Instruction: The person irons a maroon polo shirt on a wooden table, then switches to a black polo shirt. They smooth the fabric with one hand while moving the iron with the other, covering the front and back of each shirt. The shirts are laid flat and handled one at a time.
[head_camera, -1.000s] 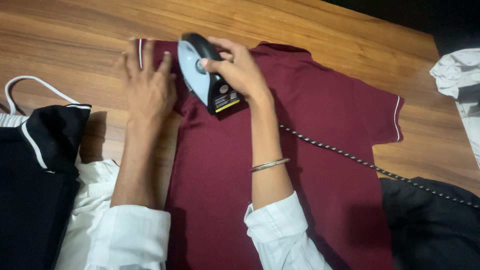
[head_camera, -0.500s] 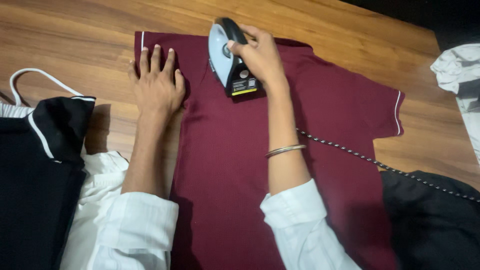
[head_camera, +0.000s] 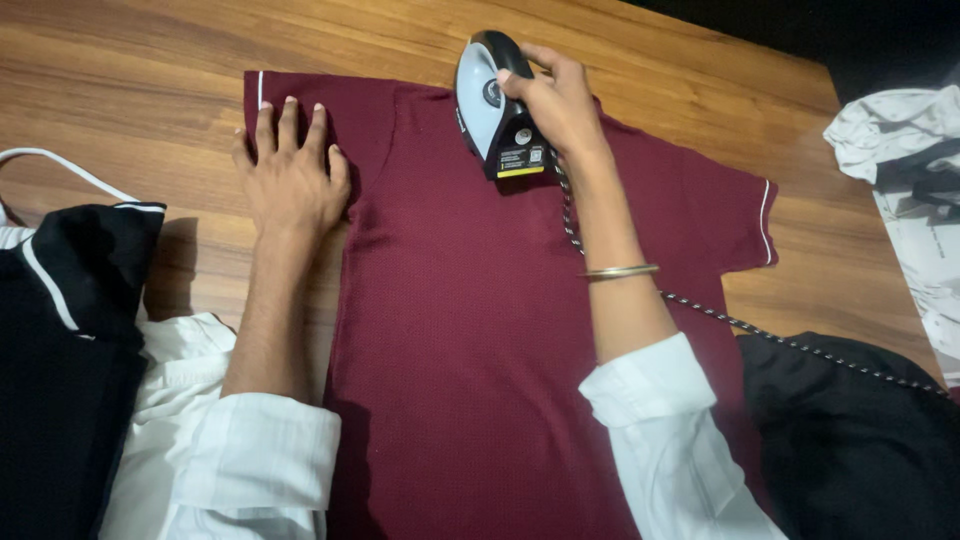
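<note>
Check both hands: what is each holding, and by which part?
The right hand grips the iron by its top handle. The left hand holds nothing; it lies flat on the maroon shirt's sleeve.

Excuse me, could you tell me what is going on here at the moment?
A person is ironing a maroon shirt laid flat on a wooden table. The right hand grips the iron near the collar, its braided cord trailing off to the right. The left hand presses flat on the shirt's left sleeve. Dark and white clothes lie at both sides.

Maroon shirt (head_camera: 470, 330); grey-black iron (head_camera: 495, 105); black-and-white speckled cord (head_camera: 790, 345)
</note>
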